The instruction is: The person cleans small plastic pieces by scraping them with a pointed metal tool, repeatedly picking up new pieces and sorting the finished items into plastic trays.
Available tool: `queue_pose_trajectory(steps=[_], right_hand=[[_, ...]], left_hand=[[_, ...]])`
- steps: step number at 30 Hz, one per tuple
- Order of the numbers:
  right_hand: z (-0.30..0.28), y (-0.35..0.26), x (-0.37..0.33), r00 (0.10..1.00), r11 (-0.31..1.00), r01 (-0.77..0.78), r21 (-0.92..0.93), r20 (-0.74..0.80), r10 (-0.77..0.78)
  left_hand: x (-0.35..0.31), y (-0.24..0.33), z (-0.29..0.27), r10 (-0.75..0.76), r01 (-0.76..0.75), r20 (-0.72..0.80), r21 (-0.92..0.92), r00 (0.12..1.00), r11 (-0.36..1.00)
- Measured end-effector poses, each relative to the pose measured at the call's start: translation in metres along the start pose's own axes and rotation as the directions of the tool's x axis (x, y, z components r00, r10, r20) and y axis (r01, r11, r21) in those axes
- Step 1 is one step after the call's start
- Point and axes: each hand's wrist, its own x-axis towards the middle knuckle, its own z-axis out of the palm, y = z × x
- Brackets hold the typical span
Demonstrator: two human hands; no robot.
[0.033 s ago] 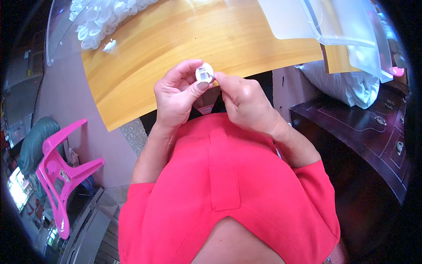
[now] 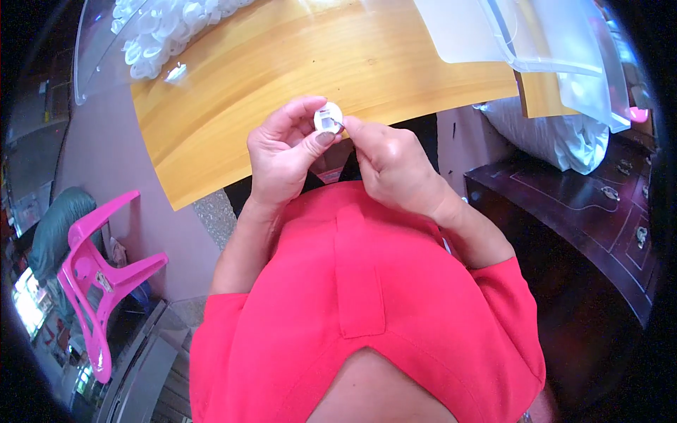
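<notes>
Pinching at the rim, the left hand (image 2: 278,155) has its thumb and fingers closed on a small round white piece (image 2: 326,111), its flat face turned up to show a recess in the middle. And in from the right comes the right hand (image 2: 398,166), fingers curled tight, thumb and forefinger gripping a thin dark tool (image 2: 338,123) whose tip reaches over that face; whether it touches the recess is too small to tell. Both hands are up together, the white piece between them, just at the near edge of a yellow-brown wooden table (image 2: 282,67)!

Just behind them, on the near side, spreads the person's red shirt (image 2: 360,268). Out to the far left, a heap of translucent white rings (image 2: 169,32) sits in a clear plastic bin (image 2: 88,67), with one little white bit (image 2: 176,72) just beside the heap. Over on the far right, more clear plastic containers (image 2: 543,42) overhang the table's edge, and below them a pale stuffed bag (image 2: 550,134) lies by dark wooden furniture (image 2: 557,190) with metal fittings. Near left, a bright pink stool (image 2: 106,275) lies tipped over beside a dark green bundle (image 2: 63,218).
</notes>
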Motion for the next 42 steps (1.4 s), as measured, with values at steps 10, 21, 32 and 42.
queue_pose_trajectory(steps=[10,21,32,42], right_hand=[[-0.015,-0.02,-0.002,0.982,0.907,0.052,-0.418,0.184,0.028],[-0.009,-0.021,-0.006,0.967,0.777,0.078,-0.625,0.237,0.093],[-0.021,-0.015,-0.001,0.992,0.98,-0.015,-0.199,0.12,0.039],[-0.011,-0.013,-0.004,0.992,0.96,0.002,-0.279,0.12,0.033]], left_hand=[[-0.003,0.006,0.004,0.1,-0.11,0.053,0.275,0.994,0.955],[0.002,0.003,0.006,0.106,-0.209,0.197,0.641,0.975,0.739],[0.011,0.009,-0.014,-0.087,0.086,0.072,0.028,0.994,0.996],[0.007,0.003,-0.014,-0.121,0.118,0.03,0.088,0.992,0.989]])
